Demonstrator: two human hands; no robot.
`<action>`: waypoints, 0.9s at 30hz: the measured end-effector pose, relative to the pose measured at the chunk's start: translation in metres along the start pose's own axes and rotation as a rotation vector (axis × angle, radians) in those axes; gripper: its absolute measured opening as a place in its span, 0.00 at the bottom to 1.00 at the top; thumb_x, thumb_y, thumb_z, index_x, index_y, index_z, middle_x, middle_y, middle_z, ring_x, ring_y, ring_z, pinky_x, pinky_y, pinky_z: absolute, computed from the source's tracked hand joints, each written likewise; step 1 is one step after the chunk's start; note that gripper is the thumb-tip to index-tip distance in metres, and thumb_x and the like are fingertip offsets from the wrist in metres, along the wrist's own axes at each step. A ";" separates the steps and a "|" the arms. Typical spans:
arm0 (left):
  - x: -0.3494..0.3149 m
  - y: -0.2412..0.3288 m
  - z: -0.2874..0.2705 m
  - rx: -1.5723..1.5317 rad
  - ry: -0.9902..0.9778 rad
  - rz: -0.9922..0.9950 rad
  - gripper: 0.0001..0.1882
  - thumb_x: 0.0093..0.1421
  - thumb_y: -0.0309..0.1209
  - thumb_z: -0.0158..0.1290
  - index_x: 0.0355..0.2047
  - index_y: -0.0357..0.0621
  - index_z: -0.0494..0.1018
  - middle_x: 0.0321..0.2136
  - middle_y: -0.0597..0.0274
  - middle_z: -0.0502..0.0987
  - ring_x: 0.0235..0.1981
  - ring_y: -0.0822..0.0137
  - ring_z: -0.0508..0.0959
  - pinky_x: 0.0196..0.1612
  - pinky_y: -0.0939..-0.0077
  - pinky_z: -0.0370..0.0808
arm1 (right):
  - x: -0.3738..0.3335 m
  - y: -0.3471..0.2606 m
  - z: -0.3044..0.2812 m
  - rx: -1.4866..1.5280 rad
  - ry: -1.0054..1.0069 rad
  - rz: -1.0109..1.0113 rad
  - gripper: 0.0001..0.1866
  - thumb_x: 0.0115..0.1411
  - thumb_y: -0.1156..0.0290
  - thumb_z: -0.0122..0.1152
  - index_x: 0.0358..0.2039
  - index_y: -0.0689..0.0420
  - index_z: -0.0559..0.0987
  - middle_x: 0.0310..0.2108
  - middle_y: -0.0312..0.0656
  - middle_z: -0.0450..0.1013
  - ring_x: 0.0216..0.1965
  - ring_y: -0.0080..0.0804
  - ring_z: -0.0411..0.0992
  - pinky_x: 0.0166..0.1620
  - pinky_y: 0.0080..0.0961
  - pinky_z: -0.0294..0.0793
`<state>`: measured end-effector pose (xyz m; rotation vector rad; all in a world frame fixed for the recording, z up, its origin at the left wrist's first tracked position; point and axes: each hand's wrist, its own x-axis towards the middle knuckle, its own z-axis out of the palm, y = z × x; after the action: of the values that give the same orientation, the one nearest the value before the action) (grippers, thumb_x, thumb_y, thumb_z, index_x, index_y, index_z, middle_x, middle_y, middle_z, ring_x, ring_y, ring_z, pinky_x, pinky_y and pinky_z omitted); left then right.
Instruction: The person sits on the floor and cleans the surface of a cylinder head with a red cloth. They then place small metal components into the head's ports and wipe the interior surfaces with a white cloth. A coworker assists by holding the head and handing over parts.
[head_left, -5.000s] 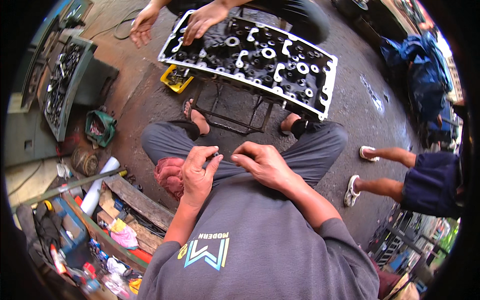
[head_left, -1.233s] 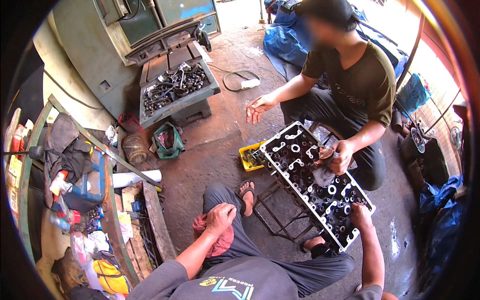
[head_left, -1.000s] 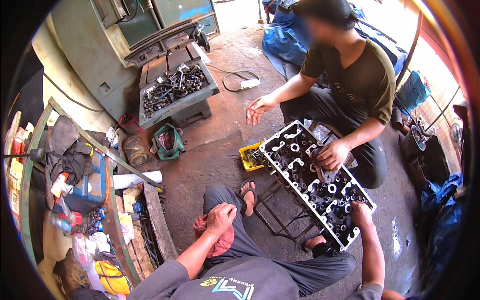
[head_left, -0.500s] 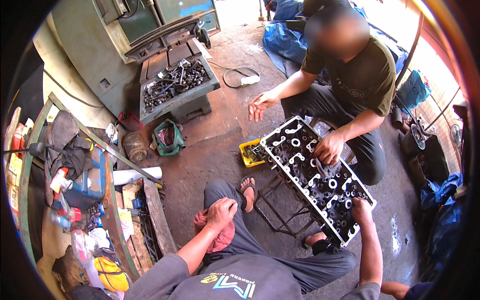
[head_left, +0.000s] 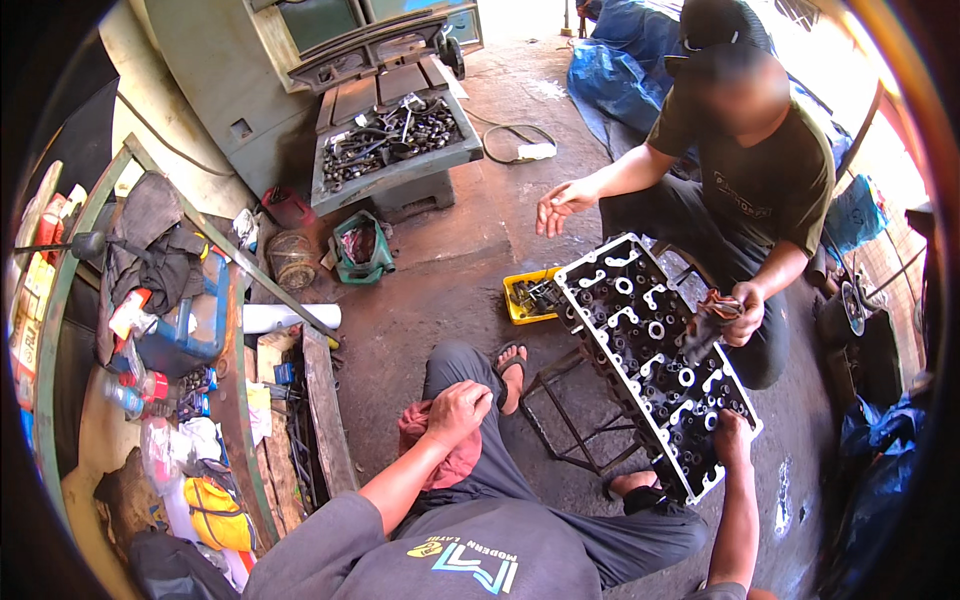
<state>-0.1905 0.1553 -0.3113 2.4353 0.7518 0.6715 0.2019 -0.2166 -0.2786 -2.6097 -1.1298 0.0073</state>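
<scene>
An engine cylinder head point(head_left: 650, 365), dark inside with a pale machined rim, lies tilted on a black metal stand point(head_left: 570, 430) in front of me. My right hand point(head_left: 735, 438) is at its near right end, with bent fingers bunched down against the ports; their tips are hidden. My left hand point(head_left: 460, 410) rests on my raised knee with curled fingers. A red rag point(head_left: 440, 462) hangs below that wrist, over my thigh, and whether the fingers hold anything is hidden. Across the cylinder head, a co-worker holds a dirty dark rag point(head_left: 708, 328) in one hand; the other hand is open.
A yellow tray point(head_left: 530, 297) of metal parts sits beyond the stand. Farther back, small engine parts point(head_left: 395, 140) fill a machine table point(head_left: 400, 180). A green container point(head_left: 362, 247) stands on the floor. A cluttered shelf point(head_left: 220, 400) lies left, and blue tarps point(head_left: 620, 75) lie behind the co-worker.
The co-worker's rag hand has lifted off the cylinder head and moved right. My right hand has shifted slightly on the near end. My left hand stays on the knee. The view has turned slightly.
</scene>
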 end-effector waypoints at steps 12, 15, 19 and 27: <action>0.000 -0.002 -0.002 -0.010 -0.009 0.011 0.06 0.59 0.32 0.55 0.30 0.43 0.76 0.27 0.57 0.77 0.33 0.54 0.79 0.38 0.60 0.76 | -0.001 0.002 0.000 0.094 -0.007 0.141 0.03 0.49 0.80 0.54 0.25 0.62 0.76 0.25 0.55 0.75 0.32 0.54 0.76 0.37 0.44 0.72; 0.000 -0.004 0.000 -0.013 -0.006 0.026 0.06 0.59 0.32 0.55 0.30 0.43 0.75 0.27 0.56 0.77 0.33 0.53 0.79 0.38 0.60 0.76 | -0.009 -0.010 -0.014 0.239 0.038 0.327 0.05 0.50 0.80 0.60 0.29 0.61 0.79 0.25 0.46 0.76 0.31 0.42 0.77 0.38 0.36 0.74; -0.002 -0.005 0.001 -0.037 0.022 0.027 0.06 0.60 0.32 0.55 0.30 0.43 0.75 0.28 0.56 0.77 0.33 0.52 0.79 0.38 0.60 0.76 | -0.041 -0.038 -0.051 0.609 0.255 0.328 0.06 0.59 0.78 0.61 0.38 0.64 0.78 0.31 0.38 0.76 0.33 0.23 0.73 0.41 0.22 0.72; -0.015 -0.023 -0.021 -0.395 0.390 -0.198 0.07 0.64 0.28 0.54 0.39 0.37 0.76 0.37 0.49 0.80 0.42 0.52 0.80 0.46 0.63 0.76 | -0.187 -0.117 -0.045 0.613 0.686 0.465 0.09 0.69 0.70 0.53 0.40 0.62 0.78 0.29 0.37 0.72 0.27 0.22 0.67 0.31 0.20 0.68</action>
<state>-0.2219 0.1685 -0.3135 1.8682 0.8957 1.1145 -0.0048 -0.2865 -0.2245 -1.9976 -0.2173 -0.3531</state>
